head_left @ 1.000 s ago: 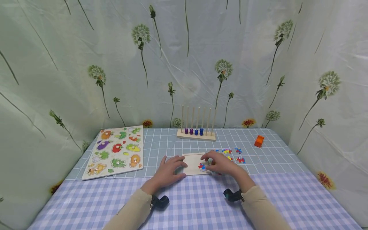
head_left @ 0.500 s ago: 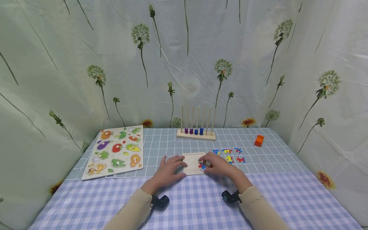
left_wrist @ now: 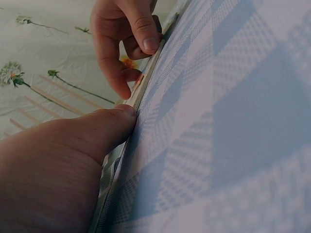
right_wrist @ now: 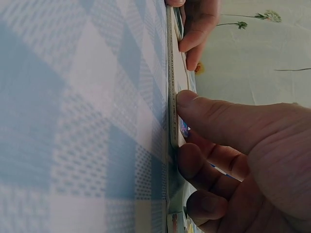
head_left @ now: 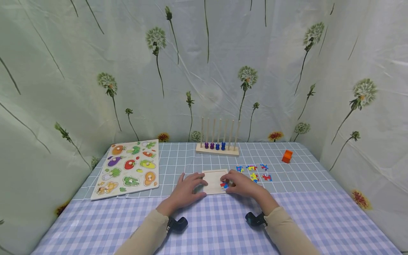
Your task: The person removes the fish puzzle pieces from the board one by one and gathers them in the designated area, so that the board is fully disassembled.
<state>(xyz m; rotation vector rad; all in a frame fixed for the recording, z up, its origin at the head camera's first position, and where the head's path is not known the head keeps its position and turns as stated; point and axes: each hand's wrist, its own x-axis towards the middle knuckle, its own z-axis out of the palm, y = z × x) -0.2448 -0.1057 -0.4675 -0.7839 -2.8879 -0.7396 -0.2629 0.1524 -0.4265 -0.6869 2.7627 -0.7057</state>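
Note:
A shallow wooden puzzle tray [head_left: 214, 182] lies on the table between both hands. My left hand [head_left: 187, 189] holds it at the left side, thumb by the near corner and fingertips on the rim. At the tray's near right corner is a red and blue jigsaw piece [head_left: 224, 186]. My right hand [head_left: 241, 183] pinches this piece, index finger on its far side and thumb on its near side. The right wrist view shows the right thumb [right_wrist: 209, 111] at the tray edge, with the piece partly hidden behind it. Several loose jigsaw pieces [head_left: 254, 177] lie right of the tray.
A vegetable peg puzzle board [head_left: 143, 180] lies at the left. Behind the tray stands a wooden peg rack [head_left: 216, 152] with purple and blue beads. A small orange block-like object [head_left: 287, 156] sits at the back right. Checked cloth [head_left: 216, 226] covers the near table.
My right hand has shifted slightly left, its fingers closing in around the jigsaw piece in the tray. Over the last half second it has barely moved. The left hand stays put.

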